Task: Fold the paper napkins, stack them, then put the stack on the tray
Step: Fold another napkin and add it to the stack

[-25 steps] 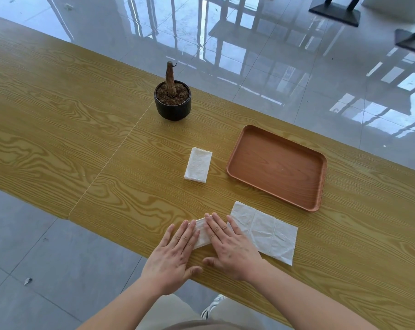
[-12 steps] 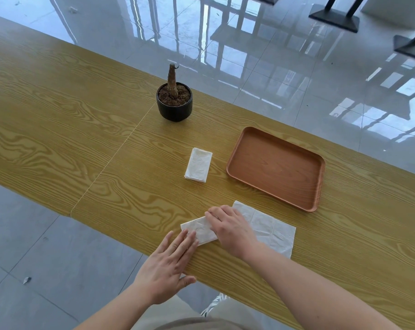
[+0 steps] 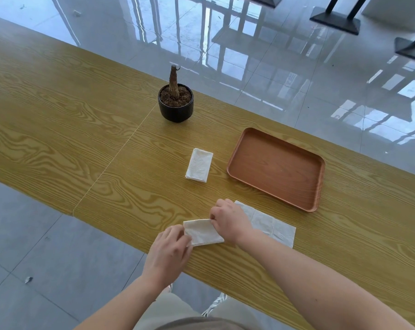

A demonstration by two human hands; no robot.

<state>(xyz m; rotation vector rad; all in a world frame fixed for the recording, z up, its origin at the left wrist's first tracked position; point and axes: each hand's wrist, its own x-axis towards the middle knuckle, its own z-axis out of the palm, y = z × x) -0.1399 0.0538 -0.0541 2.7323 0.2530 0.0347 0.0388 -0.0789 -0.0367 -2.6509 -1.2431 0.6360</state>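
At the table (image 3: 59,129), left hand (image 3: 168,251) and right hand (image 3: 230,220) pinch the folded napkin (image 3: 201,232), fingers (image 3: 217,210) curled.

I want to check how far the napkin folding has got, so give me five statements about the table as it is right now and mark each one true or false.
1. A stack of napkins lies on the tray. False: no napkin is on it.
2. The left hand and right hand both hold the near napkin. True.
3. A folded napkin lies on the table, left of the tray. True.
4. The flat napkin lies left of the left hand. False: it lies on the right, partly under the right hand.
5. The black pot holds a leafy plant. False: only a bare stump stands in it.
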